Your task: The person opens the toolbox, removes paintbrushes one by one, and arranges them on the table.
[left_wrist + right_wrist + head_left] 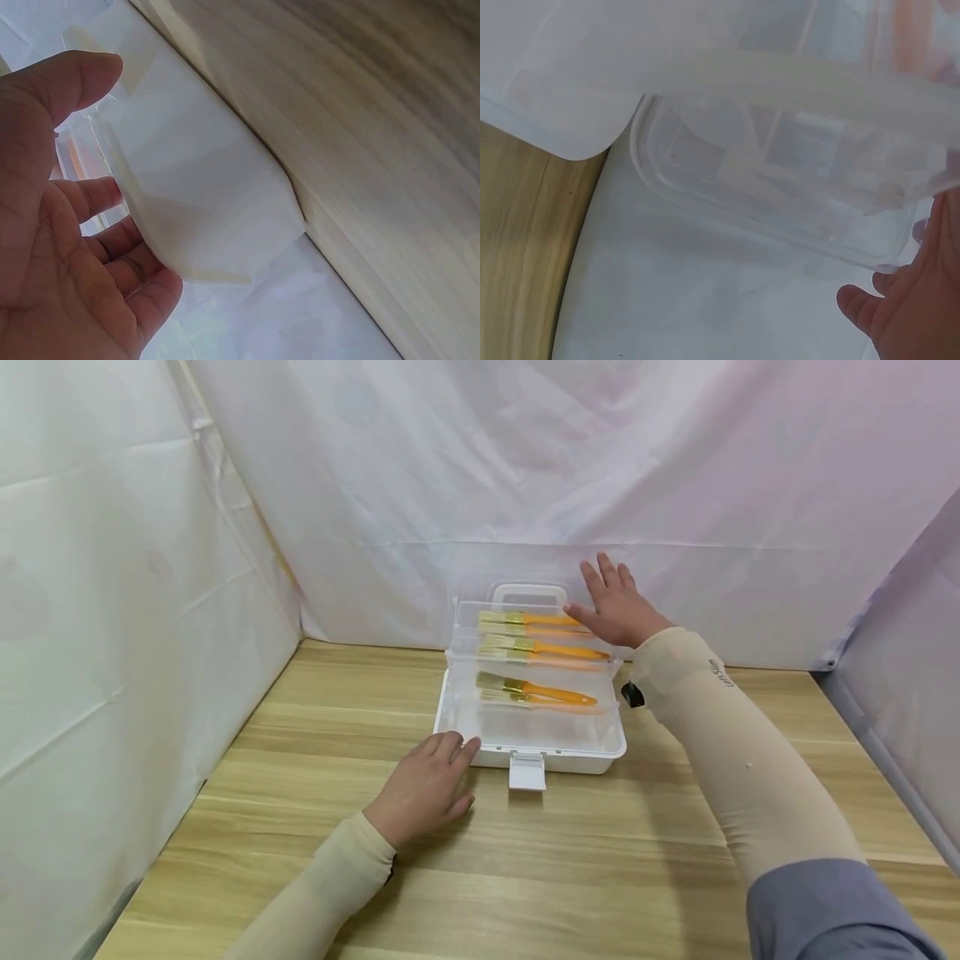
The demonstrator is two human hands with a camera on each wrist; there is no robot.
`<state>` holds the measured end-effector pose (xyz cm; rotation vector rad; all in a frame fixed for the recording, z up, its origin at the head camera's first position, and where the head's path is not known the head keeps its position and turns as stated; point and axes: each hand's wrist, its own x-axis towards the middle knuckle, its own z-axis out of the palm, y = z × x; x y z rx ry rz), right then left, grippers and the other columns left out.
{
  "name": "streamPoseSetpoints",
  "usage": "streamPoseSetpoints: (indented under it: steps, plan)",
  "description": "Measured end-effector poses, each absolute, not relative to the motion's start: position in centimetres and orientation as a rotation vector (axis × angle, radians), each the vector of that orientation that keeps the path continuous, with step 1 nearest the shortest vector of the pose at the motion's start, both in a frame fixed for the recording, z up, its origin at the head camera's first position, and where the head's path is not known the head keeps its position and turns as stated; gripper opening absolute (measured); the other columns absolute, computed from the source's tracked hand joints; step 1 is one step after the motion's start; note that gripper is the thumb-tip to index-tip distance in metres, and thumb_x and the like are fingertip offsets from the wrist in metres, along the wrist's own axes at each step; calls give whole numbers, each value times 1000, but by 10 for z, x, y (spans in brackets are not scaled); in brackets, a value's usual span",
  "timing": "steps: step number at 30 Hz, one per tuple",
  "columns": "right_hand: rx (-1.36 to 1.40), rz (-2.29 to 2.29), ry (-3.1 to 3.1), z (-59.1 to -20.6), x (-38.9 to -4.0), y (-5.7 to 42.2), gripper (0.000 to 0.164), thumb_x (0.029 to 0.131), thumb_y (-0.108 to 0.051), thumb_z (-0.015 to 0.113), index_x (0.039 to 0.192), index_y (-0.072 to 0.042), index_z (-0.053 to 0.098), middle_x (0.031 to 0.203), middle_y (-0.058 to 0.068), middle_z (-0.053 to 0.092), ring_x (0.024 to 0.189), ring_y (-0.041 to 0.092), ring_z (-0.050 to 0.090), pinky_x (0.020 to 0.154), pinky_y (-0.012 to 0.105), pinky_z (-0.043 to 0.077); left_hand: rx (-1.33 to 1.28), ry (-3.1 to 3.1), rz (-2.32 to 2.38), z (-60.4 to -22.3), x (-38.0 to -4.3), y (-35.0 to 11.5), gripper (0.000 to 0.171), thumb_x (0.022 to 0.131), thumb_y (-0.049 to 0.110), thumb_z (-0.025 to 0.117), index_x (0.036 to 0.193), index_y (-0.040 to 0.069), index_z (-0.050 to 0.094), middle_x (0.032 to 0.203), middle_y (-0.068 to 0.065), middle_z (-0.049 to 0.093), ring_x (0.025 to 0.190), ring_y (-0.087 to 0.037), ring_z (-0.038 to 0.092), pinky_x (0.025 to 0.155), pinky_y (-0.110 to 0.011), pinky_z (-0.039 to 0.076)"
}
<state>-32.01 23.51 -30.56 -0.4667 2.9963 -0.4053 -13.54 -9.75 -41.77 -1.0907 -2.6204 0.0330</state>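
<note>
A white plastic box (577, 765) with a clear lid (780, 225) raised at the back stands on the table. Inside, stepped clear trays (467, 643) carry several paint brushes (562, 694) with orange handles and pale bristles. My left hand (423, 789) rests its fingertips on the rim at the front left corner; its thumb (94, 79) is apart from the wall. Up by the right side of the lid is my right hand (618, 614), fingers spread and straight. Whether it touches the lid is hard to tell.
A white latch flap (528, 772) sticks out from the box front. The wooden table (337, 710) ends at a white curtain (375, 585) behind the box. More white sheeting (135, 610) hangs at the left.
</note>
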Motion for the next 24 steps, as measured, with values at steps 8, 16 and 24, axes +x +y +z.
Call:
streamPoseSetpoints:
  steps: [8, 16, 24]
  plan:
    - [-454, -540, 2976, -305, -307, 244, 88, 98, -65, 34, 159, -16, -7, 159, 6, -30, 146, 31, -25, 114, 63, 0, -1092, -2636, 50, -418, -137, -99, 73, 84, 42, 73, 140, 0, 51, 119, -16, 55, 113, -32, 56, 103, -39, 43]
    - [-509, -754, 3088, -315, -257, 260, 83, 99, -57, 46, 160, -12, 14, 166, 7, -9, 151, 33, -5, 113, 65, 13, -1095, -2637, 25, -421, -135, -102, 74, 84, 42, 74, 140, 0, 52, 120, -17, 54, 113, -32, 56, 100, -39, 46]
    - [-746, -703, 3347, -335, -209, 260, 59, 96, -33, 65, 142, 1, 49, 152, 22, 37, 137, 44, 35, 104, 62, 33, -1090, -2646, -68, -417, -142, -103, 69, 86, 42, 72, 140, 3, 53, 121, -16, 56, 113, -31, 58, 98, -39, 48]
